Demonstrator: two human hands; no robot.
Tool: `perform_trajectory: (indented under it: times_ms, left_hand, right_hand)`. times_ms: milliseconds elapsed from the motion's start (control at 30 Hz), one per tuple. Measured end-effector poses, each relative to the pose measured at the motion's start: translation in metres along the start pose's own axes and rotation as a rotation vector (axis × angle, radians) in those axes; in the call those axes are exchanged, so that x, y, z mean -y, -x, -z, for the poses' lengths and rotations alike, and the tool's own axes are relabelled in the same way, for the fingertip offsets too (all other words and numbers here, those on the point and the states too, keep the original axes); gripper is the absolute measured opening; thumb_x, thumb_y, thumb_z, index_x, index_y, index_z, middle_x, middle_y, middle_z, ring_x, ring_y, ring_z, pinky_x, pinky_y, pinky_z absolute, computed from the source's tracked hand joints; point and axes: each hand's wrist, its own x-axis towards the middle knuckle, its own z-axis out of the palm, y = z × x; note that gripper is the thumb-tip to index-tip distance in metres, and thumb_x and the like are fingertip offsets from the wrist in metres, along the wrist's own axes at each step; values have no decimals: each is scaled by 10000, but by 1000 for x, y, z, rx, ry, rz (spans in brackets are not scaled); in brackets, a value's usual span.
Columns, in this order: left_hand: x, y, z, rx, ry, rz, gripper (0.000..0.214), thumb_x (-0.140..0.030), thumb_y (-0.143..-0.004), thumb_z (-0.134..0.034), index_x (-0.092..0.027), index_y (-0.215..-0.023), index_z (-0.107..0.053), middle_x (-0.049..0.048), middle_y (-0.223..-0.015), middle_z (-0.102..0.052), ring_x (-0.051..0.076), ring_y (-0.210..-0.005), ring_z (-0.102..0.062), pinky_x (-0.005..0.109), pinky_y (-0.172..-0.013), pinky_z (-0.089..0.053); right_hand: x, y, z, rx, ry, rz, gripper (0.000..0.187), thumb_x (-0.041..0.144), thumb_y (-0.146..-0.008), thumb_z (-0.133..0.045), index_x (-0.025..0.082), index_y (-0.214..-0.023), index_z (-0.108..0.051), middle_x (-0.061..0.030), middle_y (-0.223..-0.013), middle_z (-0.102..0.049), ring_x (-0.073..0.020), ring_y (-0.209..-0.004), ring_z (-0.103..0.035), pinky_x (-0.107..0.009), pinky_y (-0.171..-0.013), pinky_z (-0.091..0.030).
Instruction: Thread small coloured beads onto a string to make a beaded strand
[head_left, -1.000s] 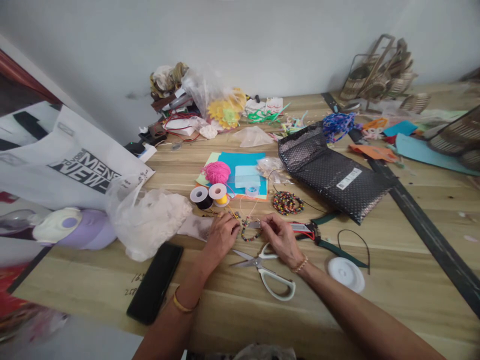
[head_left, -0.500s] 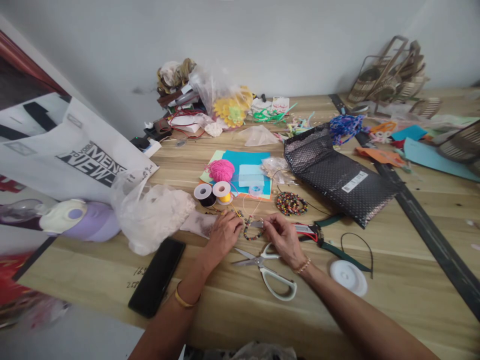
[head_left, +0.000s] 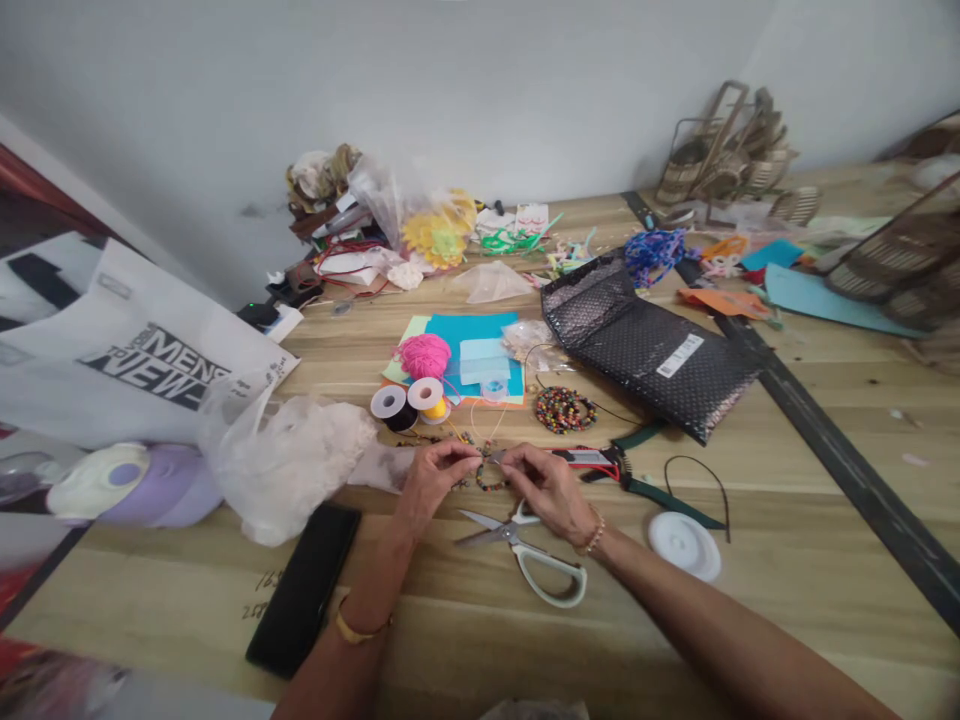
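Note:
A short beaded string (head_left: 491, 484) of dark, multicoloured beads hangs in a curve between my hands. My left hand (head_left: 435, 485) is closed in a pinch at its left end; whatever lies between those fingertips is too small to make out. Close beside it, my right hand (head_left: 551, 492) pinches the string, its thumb and forefinger pressed together. Loose small beads (head_left: 466, 438) lie just beyond my left fingers. From a small clear spool (head_left: 493, 388), a thin pale thread runs toward the beads. White-handled scissors (head_left: 517, 545) lie spread on the table below my hands.
Behind the hands sit a coiled bead strand (head_left: 565, 409), pink yarn (head_left: 424, 357), black thread (head_left: 394, 407) and yellow thread (head_left: 430, 400). A box cutter (head_left: 592, 457) and white spool (head_left: 684, 546) lie right, a black bubble mailer (head_left: 652, 350) beyond. A phone (head_left: 304, 590) and plastic bag (head_left: 289, 460) lie left.
My left hand has lifted from the loose beads and come to the right hand, its fingers now pinched. My right fingertips have moved slightly left and down. The view has shifted a little right.

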Motion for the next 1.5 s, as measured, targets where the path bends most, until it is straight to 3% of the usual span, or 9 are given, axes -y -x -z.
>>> perform_trajectory:
  times_ms: [167,500,1500]
  left_hand:
    - [11,-3,-2,16,169,85,142,-276,-613,-781,-177,-707,-742,-1,-695,-695,131,-673,-576,245,-689,-439]
    - [8,-5,-9,19,186,139,166,-283,-558,-810,-174,-655,-732,-9,-638,-674,128,-632,-554,256,-669,-427]
    - [8,-5,-11,36,158,102,136,-264,-582,-798,-181,-660,-723,-11,-671,-690,138,-671,-582,267,-704,-443]
  right_hand:
    - [2,-1,0,10,-47,24,183,297,-893,-513,174,-780,-588,21,-576,-515,-109,-504,-464,-209,-493,-379]
    - [3,-3,1,-2,-51,106,121,216,-861,-521,173,-762,-575,16,-606,-551,-104,-525,-465,-199,-507,-387]
    - [2,-3,0,16,-25,95,101,170,-829,-521,175,-736,-559,19,-614,-558,-98,-512,-464,-191,-493,-380]
